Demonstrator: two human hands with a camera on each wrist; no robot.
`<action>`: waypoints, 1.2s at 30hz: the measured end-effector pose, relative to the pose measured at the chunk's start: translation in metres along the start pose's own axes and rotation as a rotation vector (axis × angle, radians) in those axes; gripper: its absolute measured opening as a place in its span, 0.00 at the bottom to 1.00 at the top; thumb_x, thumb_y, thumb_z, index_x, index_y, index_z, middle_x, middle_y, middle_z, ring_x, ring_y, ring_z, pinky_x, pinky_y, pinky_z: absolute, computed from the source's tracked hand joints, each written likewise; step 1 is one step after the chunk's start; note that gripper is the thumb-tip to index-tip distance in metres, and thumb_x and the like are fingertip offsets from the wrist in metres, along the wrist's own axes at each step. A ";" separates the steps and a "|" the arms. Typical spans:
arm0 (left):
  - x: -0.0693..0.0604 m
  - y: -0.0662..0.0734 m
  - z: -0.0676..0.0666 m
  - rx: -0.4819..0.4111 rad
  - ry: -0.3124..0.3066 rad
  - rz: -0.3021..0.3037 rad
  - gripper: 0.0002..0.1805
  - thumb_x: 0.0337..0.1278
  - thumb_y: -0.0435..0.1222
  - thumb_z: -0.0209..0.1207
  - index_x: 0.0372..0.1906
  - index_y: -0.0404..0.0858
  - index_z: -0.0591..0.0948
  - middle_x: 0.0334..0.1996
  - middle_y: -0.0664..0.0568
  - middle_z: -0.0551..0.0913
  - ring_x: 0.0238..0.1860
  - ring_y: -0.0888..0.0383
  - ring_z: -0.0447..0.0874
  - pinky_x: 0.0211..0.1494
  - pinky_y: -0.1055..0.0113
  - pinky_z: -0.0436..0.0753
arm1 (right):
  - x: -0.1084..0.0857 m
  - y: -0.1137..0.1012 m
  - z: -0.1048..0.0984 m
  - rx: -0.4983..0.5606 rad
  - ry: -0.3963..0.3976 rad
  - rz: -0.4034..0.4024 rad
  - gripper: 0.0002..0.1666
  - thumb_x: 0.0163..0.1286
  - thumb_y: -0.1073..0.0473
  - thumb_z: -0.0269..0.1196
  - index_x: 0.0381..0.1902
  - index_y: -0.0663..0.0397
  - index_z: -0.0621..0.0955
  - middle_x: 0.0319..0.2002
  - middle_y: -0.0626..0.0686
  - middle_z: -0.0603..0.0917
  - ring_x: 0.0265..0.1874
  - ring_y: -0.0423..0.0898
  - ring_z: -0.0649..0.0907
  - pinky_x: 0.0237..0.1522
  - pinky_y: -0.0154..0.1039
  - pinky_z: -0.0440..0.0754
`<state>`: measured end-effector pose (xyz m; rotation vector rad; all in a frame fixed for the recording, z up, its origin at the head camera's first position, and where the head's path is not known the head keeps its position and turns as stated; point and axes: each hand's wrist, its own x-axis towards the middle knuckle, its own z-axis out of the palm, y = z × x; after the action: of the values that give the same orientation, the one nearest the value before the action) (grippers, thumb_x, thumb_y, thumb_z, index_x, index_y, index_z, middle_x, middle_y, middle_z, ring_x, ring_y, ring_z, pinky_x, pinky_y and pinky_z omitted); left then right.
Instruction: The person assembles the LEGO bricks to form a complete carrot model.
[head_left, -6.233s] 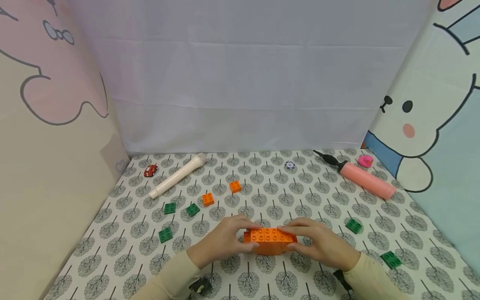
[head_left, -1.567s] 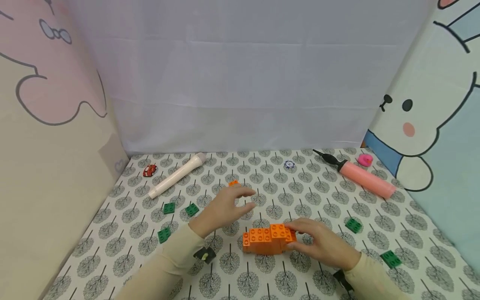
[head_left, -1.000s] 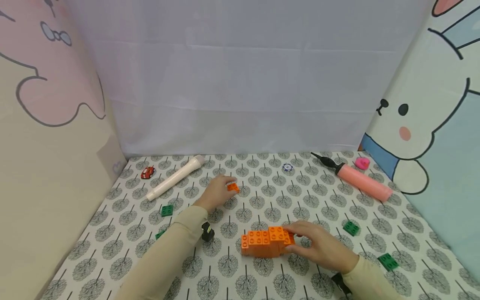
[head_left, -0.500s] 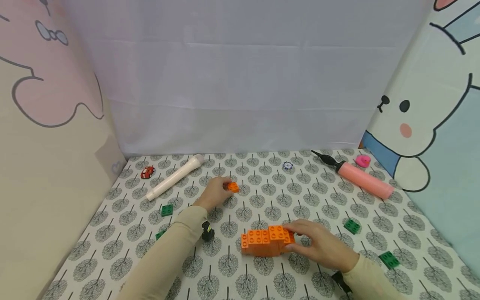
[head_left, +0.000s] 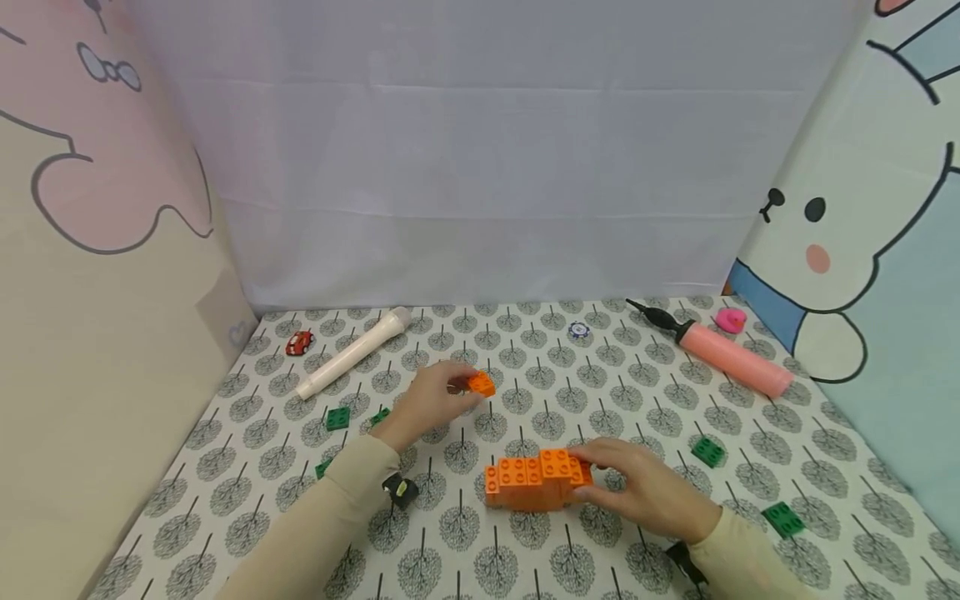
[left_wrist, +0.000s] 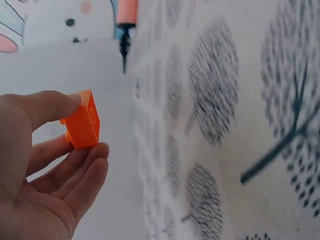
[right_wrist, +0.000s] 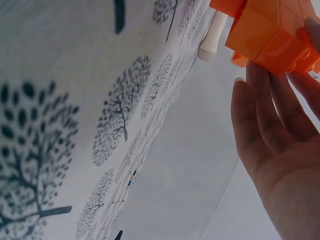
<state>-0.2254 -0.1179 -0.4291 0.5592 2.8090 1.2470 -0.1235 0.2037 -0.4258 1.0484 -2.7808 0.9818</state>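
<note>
My left hand [head_left: 431,402] pinches a small orange toy brick [head_left: 481,384] between thumb and fingers, near the middle of the table. In the left wrist view the brick [left_wrist: 82,122] shows clear of the cloth, with the thumb on one side and fingertips on the other. Closer to me sits a stepped block of joined orange bricks [head_left: 528,485], one brick standing higher at its right part. My right hand [head_left: 645,490] grips the right end of this block. The right wrist view shows the fingertips against the orange block [right_wrist: 272,37].
Loose green bricks lie left [head_left: 338,418] and right [head_left: 707,452] of the hands. Farther back are a red toy car [head_left: 300,342], a white toy microphone [head_left: 354,353], a poker chip [head_left: 579,330], a pink balloon pump [head_left: 735,360] and a pink rubber duck [head_left: 731,320].
One formerly loose orange brick now tops the block. My left hand reached to the far orange brick, took hold of it and carried it slightly toward me and right. My right hand stayed on the block.
</note>
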 end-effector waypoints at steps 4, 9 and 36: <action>-0.022 0.022 -0.004 -0.033 -0.002 0.098 0.23 0.58 0.40 0.69 0.58 0.39 0.82 0.47 0.57 0.84 0.47 0.64 0.82 0.55 0.69 0.82 | 0.000 -0.001 -0.001 0.008 -0.011 0.008 0.27 0.69 0.42 0.63 0.64 0.42 0.79 0.57 0.43 0.82 0.54 0.42 0.82 0.54 0.48 0.83; -0.047 0.051 -0.003 -0.048 -0.020 0.241 0.22 0.57 0.41 0.69 0.57 0.41 0.83 0.48 0.59 0.84 0.47 0.65 0.81 0.53 0.71 0.83 | 0.000 -0.001 -0.002 0.006 -0.014 0.018 0.27 0.70 0.41 0.63 0.64 0.41 0.79 0.58 0.43 0.82 0.56 0.44 0.81 0.55 0.50 0.82; -0.076 0.066 0.023 -0.014 -0.151 0.337 0.23 0.58 0.40 0.67 0.59 0.41 0.82 0.52 0.57 0.84 0.51 0.66 0.80 0.58 0.68 0.81 | 0.000 0.002 0.003 -0.005 0.030 -0.051 0.27 0.68 0.45 0.66 0.63 0.44 0.80 0.57 0.42 0.82 0.54 0.43 0.82 0.54 0.47 0.83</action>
<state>-0.1304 -0.0858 -0.4066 1.1125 2.6537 1.2075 -0.1242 0.2031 -0.4288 1.0892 -2.7173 0.9761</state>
